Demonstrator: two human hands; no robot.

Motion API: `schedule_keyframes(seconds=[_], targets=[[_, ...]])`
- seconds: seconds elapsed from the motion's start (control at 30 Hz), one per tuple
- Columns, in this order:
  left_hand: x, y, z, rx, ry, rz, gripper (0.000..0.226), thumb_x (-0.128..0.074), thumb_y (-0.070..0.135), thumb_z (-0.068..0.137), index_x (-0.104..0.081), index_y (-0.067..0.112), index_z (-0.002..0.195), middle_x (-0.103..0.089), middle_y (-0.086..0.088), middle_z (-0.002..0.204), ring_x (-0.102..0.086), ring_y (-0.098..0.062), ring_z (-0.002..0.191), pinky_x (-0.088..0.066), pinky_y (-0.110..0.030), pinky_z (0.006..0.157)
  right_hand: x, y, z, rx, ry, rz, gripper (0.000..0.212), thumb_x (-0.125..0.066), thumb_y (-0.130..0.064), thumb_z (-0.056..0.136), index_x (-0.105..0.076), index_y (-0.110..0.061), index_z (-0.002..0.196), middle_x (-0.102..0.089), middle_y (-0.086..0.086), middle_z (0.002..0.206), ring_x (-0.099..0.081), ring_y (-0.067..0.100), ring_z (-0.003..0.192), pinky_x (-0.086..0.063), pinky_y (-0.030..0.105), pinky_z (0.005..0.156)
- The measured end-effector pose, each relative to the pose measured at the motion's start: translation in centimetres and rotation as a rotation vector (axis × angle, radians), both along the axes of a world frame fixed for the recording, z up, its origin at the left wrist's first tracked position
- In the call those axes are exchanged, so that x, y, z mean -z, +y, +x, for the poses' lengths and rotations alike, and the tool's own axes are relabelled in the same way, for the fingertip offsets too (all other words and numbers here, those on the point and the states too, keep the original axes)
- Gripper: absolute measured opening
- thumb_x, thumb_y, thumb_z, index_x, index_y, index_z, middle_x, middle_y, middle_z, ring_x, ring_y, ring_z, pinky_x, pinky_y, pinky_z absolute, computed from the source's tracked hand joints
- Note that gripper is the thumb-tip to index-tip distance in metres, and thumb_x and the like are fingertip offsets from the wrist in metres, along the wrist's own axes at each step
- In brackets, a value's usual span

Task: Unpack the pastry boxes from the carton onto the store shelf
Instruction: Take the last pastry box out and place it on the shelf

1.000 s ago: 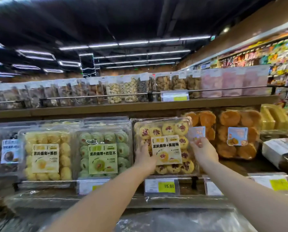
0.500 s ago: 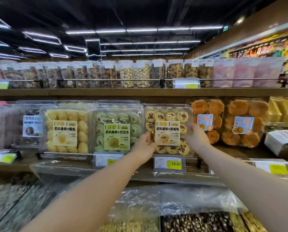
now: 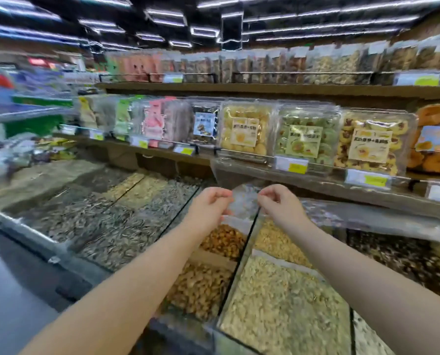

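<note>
Three clear pastry boxes stand side by side on the wooden shelf (image 3: 316, 181): a yellow-cookie box (image 3: 245, 129), a green-cookie box (image 3: 306, 140) and a red-jam-cookie box (image 3: 370, 144). My left hand (image 3: 210, 203) and my right hand (image 3: 277, 202) hang in the air below the shelf, above the bulk bins. Their fingers are loosely curled and hold nothing. Both are well apart from the boxes. No carton is in view.
Clear-covered bulk bins of seeds and nuts (image 3: 203, 285) fill the counter under my arms. Orange pastry boxes (image 3: 436, 139) sit at the right end of the shelf. An upper shelf (image 3: 265, 88) carries snack tubs. Price tags (image 3: 291, 165) line the shelf edge.
Both hands have let go of the red-jam-cookie box and drawn back and down from the shelf. The view has swung left and downward.
</note>
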State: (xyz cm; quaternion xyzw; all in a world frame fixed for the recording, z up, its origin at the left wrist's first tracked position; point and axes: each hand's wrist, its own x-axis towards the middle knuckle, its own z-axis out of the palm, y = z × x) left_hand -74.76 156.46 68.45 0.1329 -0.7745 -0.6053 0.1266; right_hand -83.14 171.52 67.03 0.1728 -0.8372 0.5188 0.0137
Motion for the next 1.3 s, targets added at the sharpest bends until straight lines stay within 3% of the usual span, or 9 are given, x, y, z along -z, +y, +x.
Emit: schedule_keyframes(seconds=[0.17, 0.33, 0.47, 0.57, 0.7, 0.9, 1.1, 1.23, 1.3], targets=[[4.2, -9.2, 13.4, -0.180, -0.092, 0.092, 0.012, -0.054, 0.013, 0.095, -0.056, 0.022, 0.088, -0.062, -0.001, 0.082, -0.060, -0.010, 0.069, -0.046, -0.018, 0.054, 5.0, -9.3, 11.3, -0.122, -0.035, 0.047, 0.009, -0.063, -0.022, 0.088, -0.056, -0.016, 0.089, -0.050, -0.006, 0.071, -0.050, 0.013, 0.071, -0.035, 0.025, 0.061], [9.9, -15.3, 23.5, -0.354, -0.218, 0.145, 0.014, -0.053, 0.021, 0.095, -0.053, 0.029, 0.084, -0.063, 0.002, 0.093, -0.063, -0.010, 0.076, -0.048, -0.026, 0.072, 10.2, -15.9, 20.6, -0.228, -0.141, 0.091, 0.016, -0.066, -0.031, 0.084, -0.054, -0.021, 0.089, -0.051, -0.010, 0.071, -0.049, 0.011, 0.068, -0.038, 0.027, 0.062], [14.2, -17.9, 27.5, -0.425, -0.278, 0.196, 0.008, -0.053, 0.020, 0.095, -0.058, 0.021, 0.101, -0.065, -0.003, 0.104, -0.064, -0.018, 0.087, -0.048, -0.028, 0.072, 15.1, -17.5, 24.8, -0.311, -0.270, 0.138, 0.015, -0.065, -0.028, 0.087, -0.053, -0.019, 0.090, -0.049, -0.007, 0.071, -0.050, 0.011, 0.066, -0.036, 0.020, 0.057], [18.3, -19.7, 28.9, -0.450, -0.349, 0.198, 0.015, -0.054, 0.018, 0.095, -0.056, 0.016, 0.109, -0.063, -0.004, 0.103, -0.063, -0.015, 0.082, -0.045, -0.024, 0.062, 19.6, -18.7, 26.2, -0.331, -0.364, 0.182, 0.014, -0.064, -0.027, 0.087, -0.053, -0.019, 0.090, -0.051, -0.005, 0.071, -0.051, 0.010, 0.065, -0.038, 0.019, 0.058], [24.3, -21.6, 28.8, -0.491, -0.441, 0.277, 0.013, -0.056, 0.019, 0.093, -0.058, 0.022, 0.105, -0.064, -0.001, 0.099, -0.061, -0.012, 0.080, -0.045, -0.024, 0.063, 25.1, -21.0, 26.1, -0.321, -0.503, 0.251, 0.012, -0.063, -0.030, 0.087, -0.054, -0.022, 0.090, -0.052, -0.006, 0.073, -0.051, 0.008, 0.068, -0.039, 0.022, 0.061], [32.8, -25.2, 26.4, -0.554, -0.582, 0.397, 0.028, -0.051, 0.021, 0.095, -0.052, 0.021, 0.122, -0.063, -0.006, 0.112, -0.063, -0.019, 0.091, -0.053, -0.032, 0.083, 32.7, -25.9, 24.1, -0.293, -0.714, 0.367, 0.016, -0.058, -0.035, 0.090, -0.053, -0.023, 0.100, -0.055, -0.012, 0.082, -0.053, 0.007, 0.075, -0.041, 0.022, 0.060], [42.6, -29.3, 26.0, -0.540, -0.654, 0.552, 0.032, -0.052, 0.003, 0.094, -0.053, 0.019, 0.121, -0.061, -0.008, 0.108, -0.063, -0.016, 0.078, -0.052, -0.025, 0.068, 43.4, -29.8, 24.7, -0.193, -0.881, 0.425, 0.020, -0.059, -0.031, 0.090, -0.049, -0.022, 0.105, -0.058, -0.008, 0.088, -0.055, 0.011, 0.079, -0.042, 0.022, 0.066], [50.7, -32.8, 26.5, -0.518, -0.758, 0.581, 0.042, -0.051, -0.007, 0.092, -0.049, 0.010, 0.131, -0.060, -0.004, 0.089, -0.060, -0.022, 0.083, -0.050, -0.025, 0.066, 50.8, -32.9, 26.3, -0.124, -1.011, 0.460, 0.029, -0.056, -0.018, 0.094, -0.045, -0.010, 0.119, -0.052, 0.001, 0.093, -0.047, 0.004, 0.069, -0.033, 0.003, 0.047], [54.3, -34.7, 26.7, -0.456, -0.789, 0.541, 0.036, -0.048, -0.001, 0.095, -0.048, 0.010, 0.130, -0.059, -0.001, 0.086, -0.066, -0.015, 0.070, -0.052, -0.021, 0.060, 54.5, -34.6, 27.2, -0.047, -1.006, 0.499, 0.032, -0.060, -0.020, 0.091, -0.048, -0.010, 0.120, -0.053, -0.002, 0.091, -0.056, 0.014, 0.082, -0.040, 0.012, 0.062]])
